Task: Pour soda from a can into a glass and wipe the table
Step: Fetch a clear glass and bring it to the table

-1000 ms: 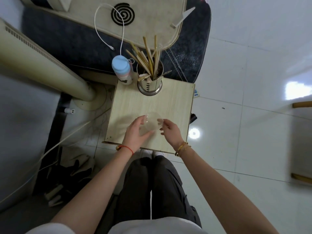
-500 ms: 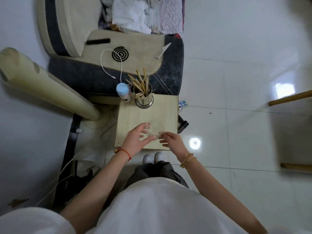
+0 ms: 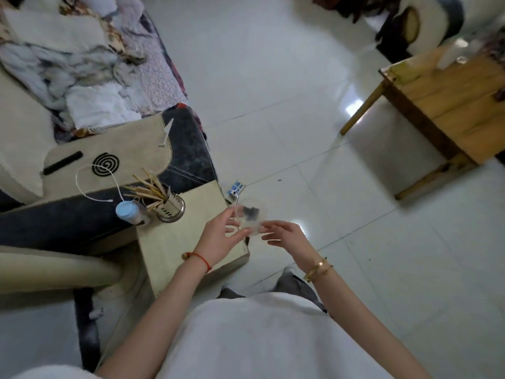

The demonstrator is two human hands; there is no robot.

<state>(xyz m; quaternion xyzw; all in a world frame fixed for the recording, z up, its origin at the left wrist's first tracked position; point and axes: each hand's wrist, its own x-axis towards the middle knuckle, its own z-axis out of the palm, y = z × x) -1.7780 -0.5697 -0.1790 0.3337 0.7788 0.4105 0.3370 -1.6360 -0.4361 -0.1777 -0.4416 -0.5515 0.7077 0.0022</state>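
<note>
Hands first: our left hand (image 3: 218,239) curls its fingers round a clear glass (image 3: 250,218), blurred, held in the air off the right edge of the small counter (image 3: 175,242); our right hand (image 3: 284,233) sits just beside it, fingers loose, fingertips at the glass wall, though contact is uncertain. Larger items next: a second wooden counter (image 3: 451,105) stands well apart across the floor. On the small counter, a steel holder of chopsticks (image 3: 170,209), then a blue-capped bottle (image 3: 129,212). No can in view. We judge pouring not begun, wiping still ahead.
</note>
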